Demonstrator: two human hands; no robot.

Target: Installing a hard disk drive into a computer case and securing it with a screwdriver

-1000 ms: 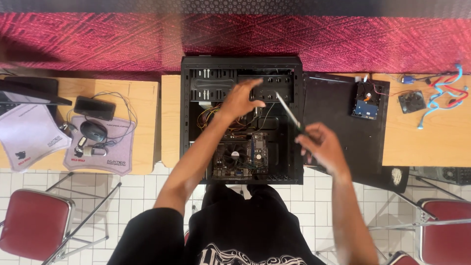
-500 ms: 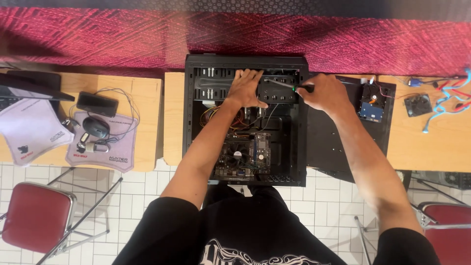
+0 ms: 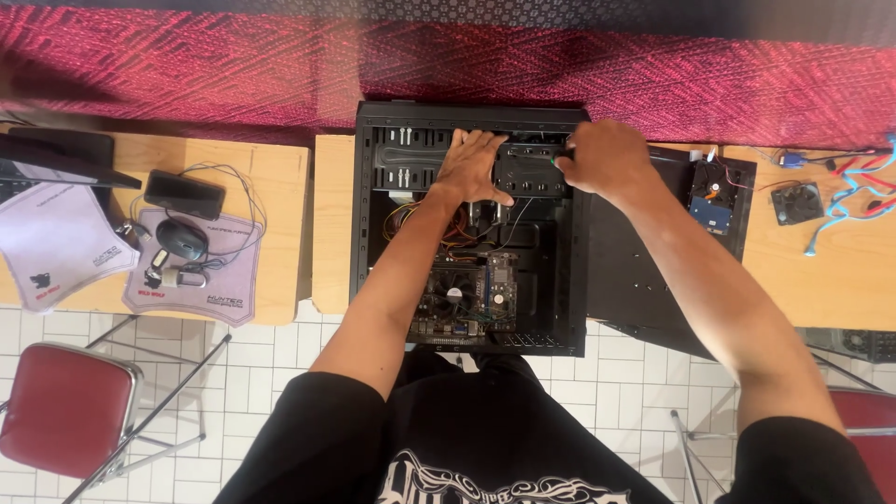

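Observation:
An open black computer case (image 3: 359,233) lies on its side on the wooden table, with the motherboard (image 3: 462,294) showing in its near half. My left hand (image 3: 471,163) rests flat, fingers spread, on the black drive cage (image 3: 532,173) at the far end of the case. My right hand (image 3: 607,154) is a fist at the case's far right edge. It is closed around a screwdriver whose greenish handle (image 3: 560,159) pokes out towards the cage. The screwdriver's tip is hidden.
The black side panel (image 3: 625,271) lies right of the case, with a hard drive (image 3: 714,210), a small fan (image 3: 796,201) and blue and red cables (image 3: 859,182) beyond it. On the left are a mouse (image 3: 179,240), a mouse pad (image 3: 201,280) and a laptop (image 3: 56,159). A red chair (image 3: 61,411) stands near left.
My right hand has carried the screwdriver from beside the case up to its far right edge. My left hand has stayed on the drive cage.

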